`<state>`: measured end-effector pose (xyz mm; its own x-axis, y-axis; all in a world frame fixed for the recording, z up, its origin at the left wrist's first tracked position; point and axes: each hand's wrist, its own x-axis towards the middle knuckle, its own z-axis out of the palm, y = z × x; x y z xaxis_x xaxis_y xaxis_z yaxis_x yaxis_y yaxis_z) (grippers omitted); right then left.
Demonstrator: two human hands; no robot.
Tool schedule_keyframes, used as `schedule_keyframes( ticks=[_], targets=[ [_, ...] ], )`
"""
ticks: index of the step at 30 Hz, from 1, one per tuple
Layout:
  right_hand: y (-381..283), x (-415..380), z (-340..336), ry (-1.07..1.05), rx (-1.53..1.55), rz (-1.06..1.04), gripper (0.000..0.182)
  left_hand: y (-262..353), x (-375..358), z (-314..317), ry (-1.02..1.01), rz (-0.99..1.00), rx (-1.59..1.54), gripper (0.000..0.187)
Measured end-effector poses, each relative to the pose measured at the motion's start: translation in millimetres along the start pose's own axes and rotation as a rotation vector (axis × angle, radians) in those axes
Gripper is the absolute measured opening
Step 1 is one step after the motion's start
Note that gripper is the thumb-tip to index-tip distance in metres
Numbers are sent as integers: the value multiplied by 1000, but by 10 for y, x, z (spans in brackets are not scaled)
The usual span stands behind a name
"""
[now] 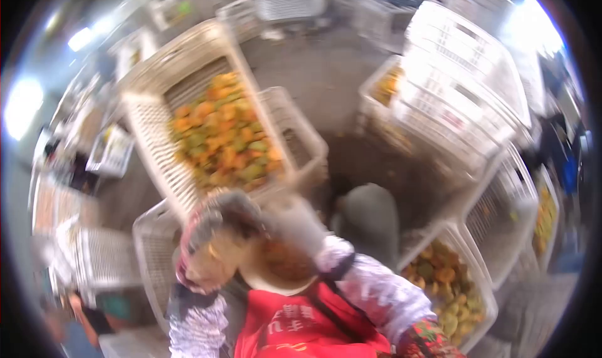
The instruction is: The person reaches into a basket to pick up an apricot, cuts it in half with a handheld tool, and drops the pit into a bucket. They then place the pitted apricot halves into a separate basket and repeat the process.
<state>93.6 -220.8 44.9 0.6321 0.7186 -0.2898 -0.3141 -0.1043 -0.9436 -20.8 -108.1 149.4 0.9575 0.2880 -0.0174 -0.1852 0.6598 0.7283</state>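
Observation:
The view is blurred. My left hand (210, 248), in a grey and red glove, is closed around a yellow-orange fruit (219, 252) just in front of my red apron (295, 326). My right hand (295, 225), in a grey glove, is right beside it, above a pale bowl (276, 286) that holds orange pulp. What the right hand grips is not discernible. Just beyond both hands, a large white crate (153, 138) is filled with orange and green fruit (226, 132).
A second crate of fruit (480, 276) stands at the lower right next to my grey-trousered knee (370, 220). Empty white crates are stacked at the upper right (464, 75); another (301, 132) is beside the large crate. More crates (106, 257) stand on the left. Dark floor lies between.

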Motion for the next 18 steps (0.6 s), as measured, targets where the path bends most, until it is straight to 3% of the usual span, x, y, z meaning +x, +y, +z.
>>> schedule_keyframes(
  ticks=[1,3,5,6,7,8,9,10,11,12,13,15,17,18],
  targets=[
    [257,244,8,60,134,-72,18,199,7,-152,8,89,98,34],
    [-279,138,-124,185,33,-205,23,506,117,-604,252,137,338,30],
    [-730,82,-212,138,221,-104,24,648,280,-1109,416,142,410,28],
    [-853,139,-238,156,195,-153,24,668,419,-1286,422,93,418,29],
    [-965,200,-225,177,166,-212,24,661,550,-1683,404,40,512,29],
    [-1047,250,-237,167,131,-232,25,536,724,-1860,481,-70,283,26],
    [-1149,287,-195,177,141,-220,24,386,881,-1821,544,-72,410,26],
    [-1124,392,-170,189,144,-230,23,339,1018,-1767,551,-210,531,25],
    [-1087,494,-165,204,148,-239,23,-23,1311,-2298,651,-15,353,23],
    [-1068,553,-173,193,148,-235,23,-156,1532,-2687,433,23,1285,25],
    [-1055,562,-188,171,117,-164,20,-219,1685,-2813,445,22,1285,25],
    [-993,578,-199,149,84,-77,17,-406,1939,-2979,662,-70,1141,45],
    [-975,574,-175,156,120,-65,17,-537,2098,-3163,606,-64,1161,48],
    [-997,572,-168,167,103,-52,16,-621,2146,-3183,698,80,1333,47]
  ],
)
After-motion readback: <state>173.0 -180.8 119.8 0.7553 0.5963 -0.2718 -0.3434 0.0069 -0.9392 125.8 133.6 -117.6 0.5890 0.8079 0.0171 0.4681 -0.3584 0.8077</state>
